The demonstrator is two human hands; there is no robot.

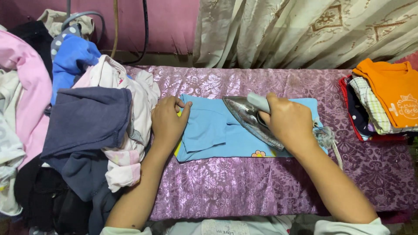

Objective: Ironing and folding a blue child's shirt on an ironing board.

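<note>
Both forearms reach over the purple-covered desk point(244, 191). Right hand point(289, 122) has its grip clamped on the iron point(250, 119), nose pointing left across the blue garment point(209, 130); left hand point(167, 122) lies flat, fingers spread, pinning the garment's left edge just beside the nose.

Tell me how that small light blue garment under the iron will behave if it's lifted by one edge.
The light blue garment would probably flop and unfold, since it lies as thin, soft folded cloth. It looks light, so it may slide on the shiny purple cover unless the left hand pins it. The iron, held by the right hand, weighs it down now.
</note>
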